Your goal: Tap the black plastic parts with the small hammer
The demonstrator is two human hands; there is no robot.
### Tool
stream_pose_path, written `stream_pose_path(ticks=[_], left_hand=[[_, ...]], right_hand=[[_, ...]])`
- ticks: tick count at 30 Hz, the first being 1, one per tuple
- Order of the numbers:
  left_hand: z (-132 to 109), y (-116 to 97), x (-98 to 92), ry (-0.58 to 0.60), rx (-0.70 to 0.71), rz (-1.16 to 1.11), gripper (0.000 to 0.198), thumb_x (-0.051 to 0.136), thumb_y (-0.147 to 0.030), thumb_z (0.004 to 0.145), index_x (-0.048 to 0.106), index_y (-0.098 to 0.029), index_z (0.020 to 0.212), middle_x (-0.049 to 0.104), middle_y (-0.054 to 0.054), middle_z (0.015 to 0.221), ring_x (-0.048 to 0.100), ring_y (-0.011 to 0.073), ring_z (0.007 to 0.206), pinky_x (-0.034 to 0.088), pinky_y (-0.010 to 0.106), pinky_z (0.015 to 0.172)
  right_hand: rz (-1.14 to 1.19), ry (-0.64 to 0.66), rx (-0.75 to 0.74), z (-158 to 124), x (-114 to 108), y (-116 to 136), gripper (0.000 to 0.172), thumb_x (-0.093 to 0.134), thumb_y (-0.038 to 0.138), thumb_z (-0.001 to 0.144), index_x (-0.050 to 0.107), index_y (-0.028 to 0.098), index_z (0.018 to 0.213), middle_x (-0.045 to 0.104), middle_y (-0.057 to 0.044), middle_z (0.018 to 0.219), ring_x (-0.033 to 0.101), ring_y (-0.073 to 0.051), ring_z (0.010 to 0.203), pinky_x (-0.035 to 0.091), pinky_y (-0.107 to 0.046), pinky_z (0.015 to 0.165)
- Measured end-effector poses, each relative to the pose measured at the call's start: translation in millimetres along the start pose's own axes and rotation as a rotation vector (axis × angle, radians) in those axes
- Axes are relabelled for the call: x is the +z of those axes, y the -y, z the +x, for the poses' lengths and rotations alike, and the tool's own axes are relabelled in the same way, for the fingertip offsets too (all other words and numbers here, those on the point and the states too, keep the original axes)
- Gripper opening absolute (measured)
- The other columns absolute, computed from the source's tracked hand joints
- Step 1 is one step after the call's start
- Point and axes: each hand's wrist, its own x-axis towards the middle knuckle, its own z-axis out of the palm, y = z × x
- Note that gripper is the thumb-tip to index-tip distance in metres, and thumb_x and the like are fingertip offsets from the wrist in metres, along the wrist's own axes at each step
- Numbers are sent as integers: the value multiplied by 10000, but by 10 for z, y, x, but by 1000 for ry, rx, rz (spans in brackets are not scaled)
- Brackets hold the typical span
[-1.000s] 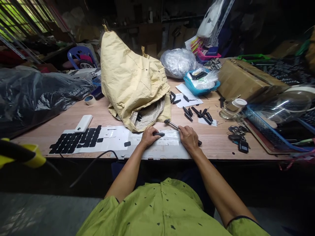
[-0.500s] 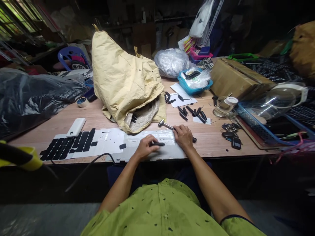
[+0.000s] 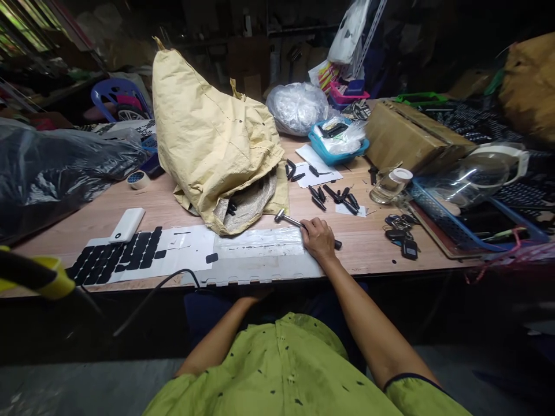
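Observation:
My right hand [image 3: 318, 238] lies at the table's front edge, fingers wrapped round the handle of a small hammer [image 3: 290, 220]. The hammer's metal head points left, and its dark grip end sticks out right of the hand. My left forearm [image 3: 221, 332] reaches under the table edge, so the left hand and anything in it are hidden. Below the hammer lies a pale board [image 3: 260, 267] with clear tape over its upper part. To its left, a white sheet [image 3: 191, 254] carries black rounded stickers [image 3: 139, 251]. Several small black parts [image 3: 342, 199] lie beyond the hammer.
A large tan sack [image 3: 217, 138] stands open toward me with black parts inside. At right are keys [image 3: 401, 234], a jar [image 3: 390, 186], a blue basket [image 3: 477, 231] and a cardboard box [image 3: 411, 138]. A white power bank [image 3: 127, 225] and a tape roll [image 3: 137, 179] lie left.
My left hand, which held a small black part above the board, has dropped below the table edge out of sight. The right hand stays on the hammer; the view has shifted slightly.

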Motion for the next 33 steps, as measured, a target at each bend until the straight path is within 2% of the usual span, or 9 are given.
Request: stream_pose_path(ticks=[6, 11, 16, 21, 24, 26, 29, 31, 33], left_hand=[[-51, -3, 33, 45, -101, 106, 251, 581, -235, 807, 727, -254, 1010, 748, 65, 1022, 622, 314, 1133, 449, 423, 992], [-141, -126, 89, 233, -124, 155, 223, 761, -297, 694, 746, -239, 909, 756, 43, 964, 684, 292, 975, 517, 379, 879], [-232, -731, -22, 520, 133, 255, 256, 750, -419, 786, 756, -238, 967, 751, 33, 928, 679, 231, 883, 513, 322, 801], [-149, -1521, -421, 706, 352, -47, 372, 763, -519, 818, 748, -219, 1037, 740, 1, 892, 660, 164, 808, 516, 276, 786], [219, -1917, -678, 526, 482, -131, 353, 709, -475, 882, 728, -191, 1091, 739, 34, 959, 665, 172, 842, 532, 291, 799], [575, -2121, -796, 186, 586, -34, 241, 647, -350, 931, 722, -177, 1081, 728, 53, 1015, 661, 189, 932, 527, 312, 874], [1092, -2317, -875, -252, 568, 258, 220, 618, -184, 902, 720, -182, 1098, 690, 87, 1149, 621, 240, 1076, 493, 366, 968], [1330, -2375, -883, -358, 487, 447, 282, 582, -120, 887, 718, -189, 1125, 665, 108, 1211, 592, 270, 1134, 471, 400, 993], [1461, -2390, -877, -374, 428, 607, 318, 539, -94, 893, 719, -195, 1134, 660, 116, 1224, 563, 290, 1170, 452, 427, 998]], right_hand=[[-6, 7, -3, -3, -1, -4, 249, 503, 244, 951, 714, 239, 1082, 588, -87, 928, 454, -232, 884, 313, -329, 733], [-9, 2, 2, -8, 11, -4, 253, 499, 252, 954, 713, 239, 1088, 582, -87, 927, 450, -235, 885, 309, -333, 735], [-17, 10, 1, -7, 1, 13, 245, 501, 244, 954, 714, 236, 1075, 581, -91, 928, 450, -237, 891, 316, -336, 740], [-14, 17, 12, -11, 1, 32, 237, 510, 243, 948, 710, 239, 1074, 593, -94, 941, 467, -240, 912, 331, -338, 747], [13, 35, 33, -11, 27, 28, 249, 519, 243, 925, 703, 235, 1092, 614, -92, 956, 477, -239, 910, 349, -338, 751], [21, 45, 47, -4, 44, 28, 265, 530, 241, 900, 701, 214, 1101, 624, -98, 957, 482, -244, 908, 356, -342, 753], [-12, 33, 43, 9, 46, 49, 274, 511, 248, 915, 710, 189, 1094, 634, -122, 956, 482, -257, 907, 343, -350, 738], [-40, 29, 29, 13, 30, 76, 263, 493, 261, 941, 720, 193, 1056, 631, -127, 948, 477, -256, 902, 331, -349, 729], [-60, 38, 27, 14, 10, 107, 246, 493, 271, 954, 723, 199, 1003, 618, -121, 937, 469, -249, 899, 325, -343, 732]])
